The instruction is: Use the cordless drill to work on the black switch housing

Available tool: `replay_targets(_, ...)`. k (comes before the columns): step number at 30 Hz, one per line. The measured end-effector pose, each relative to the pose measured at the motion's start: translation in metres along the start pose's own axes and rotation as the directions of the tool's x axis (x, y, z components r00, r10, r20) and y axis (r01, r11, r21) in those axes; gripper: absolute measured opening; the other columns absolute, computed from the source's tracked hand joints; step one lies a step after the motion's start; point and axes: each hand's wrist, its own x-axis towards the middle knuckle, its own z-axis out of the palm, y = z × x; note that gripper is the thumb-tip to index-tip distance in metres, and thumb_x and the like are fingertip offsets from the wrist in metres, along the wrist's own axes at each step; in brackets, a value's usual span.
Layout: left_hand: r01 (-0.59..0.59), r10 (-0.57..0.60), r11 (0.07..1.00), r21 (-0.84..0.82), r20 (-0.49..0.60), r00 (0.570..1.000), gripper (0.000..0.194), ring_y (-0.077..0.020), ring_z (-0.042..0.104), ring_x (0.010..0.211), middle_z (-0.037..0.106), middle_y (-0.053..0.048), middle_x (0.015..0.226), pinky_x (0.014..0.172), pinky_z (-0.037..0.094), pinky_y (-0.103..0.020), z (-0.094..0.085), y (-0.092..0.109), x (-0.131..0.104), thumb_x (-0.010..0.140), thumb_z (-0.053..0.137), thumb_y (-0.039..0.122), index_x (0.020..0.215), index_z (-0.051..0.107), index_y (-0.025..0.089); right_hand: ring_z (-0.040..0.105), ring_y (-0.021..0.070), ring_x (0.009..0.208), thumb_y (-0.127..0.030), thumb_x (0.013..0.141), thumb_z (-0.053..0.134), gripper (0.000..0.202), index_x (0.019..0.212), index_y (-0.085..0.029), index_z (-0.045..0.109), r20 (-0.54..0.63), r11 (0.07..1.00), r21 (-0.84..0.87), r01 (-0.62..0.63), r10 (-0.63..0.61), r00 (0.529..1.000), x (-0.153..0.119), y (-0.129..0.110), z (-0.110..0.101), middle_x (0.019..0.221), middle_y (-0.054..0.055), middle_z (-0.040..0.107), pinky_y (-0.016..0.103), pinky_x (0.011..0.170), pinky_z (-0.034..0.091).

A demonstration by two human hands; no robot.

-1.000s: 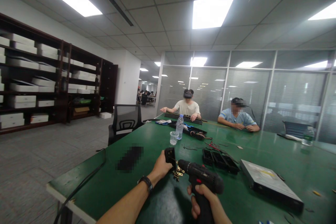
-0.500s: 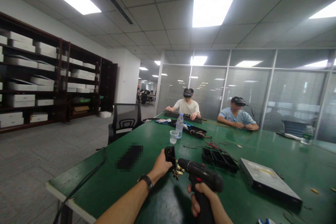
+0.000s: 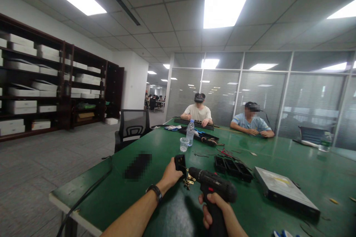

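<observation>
My left hand (image 3: 171,172) is closed on a small black plastic box-like part (image 3: 180,163), its inner side turned toward the drill. My right hand (image 3: 215,209) grips the handle of a black cordless drill (image 3: 218,185), which points left. The drill's tip is at the black part; whether it touches a screw there is too small to tell. Under and beside the part, several small brass-coloured metal pieces (image 3: 190,181) lie in a loose pile on the green table (image 3: 116,203).
A clear plastic cup (image 3: 184,144) and a water bottle (image 3: 190,133) stand beyond my left hand. Black trays (image 3: 233,168) and a flat metal drive-like box (image 3: 286,190) lie to the right. A blurred dark object (image 3: 137,166) lies left. Two people sit across the table.
My hands, the drill and the black part hold nearly the same position. Across the table, one person's hand has shifted inward along a long dark strip.
</observation>
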Motion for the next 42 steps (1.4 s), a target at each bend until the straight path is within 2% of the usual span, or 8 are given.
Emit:
replay_targets(10, 0.000, 0.000, 0.999, 0.040, -0.005, 1.000, 0.049, -0.0211, 0.062, 0.091, 0.066, -0.008, 0.099, 0.079, 0.046, -0.028, -0.0001, -0.0004, -0.0001, 0.063, 0.060, 0.002, 0.109, 0.051, 0.014, 0.046, 0.0134, 0.036, -0.050, 0.081, 0.062, 0.040, 0.079, -0.011, 0.069, 0.006, 1.000, -0.009, -0.009, 0.009, 1.000, 0.0001, 0.0008, -0.0009, 0.041, 0.000, 0.052, 0.027, 0.045, 0.038)
replay_targets(17, 0.004, -0.004, 1.000, 0.012, 0.000, 1.000, 0.051, -0.0218, 0.063, 0.093, 0.066, -0.008, 0.101, 0.081, 0.047, -0.029, -0.0008, 0.0028, -0.0014, 0.063, 0.062, 0.002, 0.111, 0.051, 0.014, 0.049, 0.0148, 0.036, -0.050, 0.082, 0.063, 0.040, 0.080, -0.011, 0.068, 0.017, 1.000, 0.009, -0.029, 0.028, 0.999, 0.0004, 0.0003, -0.0011, 0.041, 0.000, 0.052, 0.027, 0.044, 0.037)
replay_targets(25, -0.010, 0.010, 1.000, -0.017, -0.010, 1.000, 0.049, -0.0198, 0.063, 0.093, 0.066, -0.007, 0.101, 0.085, 0.048, -0.028, 0.0010, -0.0025, 0.0011, 0.063, 0.064, -0.001, 0.108, 0.052, 0.015, 0.046, 0.0132, 0.035, -0.050, 0.080, 0.065, 0.041, 0.079, -0.010, 0.069, 0.003, 1.000, 0.007, -0.025, 0.025, 1.000, -0.0010, -0.0017, 0.0013, 0.040, 0.000, 0.051, 0.026, 0.044, 0.037)
replay_targets(34, -0.044, 0.044, 0.999, -0.008, -0.011, 0.999, 0.050, -0.0206, 0.063, 0.094, 0.066, -0.007, 0.101, 0.082, 0.047, -0.029, 0.0018, -0.0049, 0.0022, 0.062, 0.061, 0.000, 0.109, 0.052, 0.014, 0.048, 0.0135, 0.036, -0.050, 0.081, 0.065, 0.041, 0.079, -0.010, 0.069, 0.020, 1.000, 0.008, -0.018, 0.018, 1.000, -0.0020, -0.0021, 0.0011, 0.040, 0.000, 0.052, 0.026, 0.044, 0.037)
replay_targets(42, -0.010, 0.010, 1.000, -0.002, -0.006, 1.000, 0.050, -0.0210, 0.063, 0.090, 0.066, -0.007, 0.098, 0.079, 0.047, -0.029, 0.0005, 0.0004, -0.0010, 0.062, 0.062, 0.001, 0.109, 0.051, 0.015, 0.045, 0.0130, 0.036, -0.050, 0.081, 0.065, 0.039, 0.079, -0.011, 0.069, 0.032, 1.000, 0.014, 0.000, 0.000, 0.999, -0.0001, 0.0016, -0.0024, 0.041, -0.001, 0.051, 0.027, 0.044, 0.038)
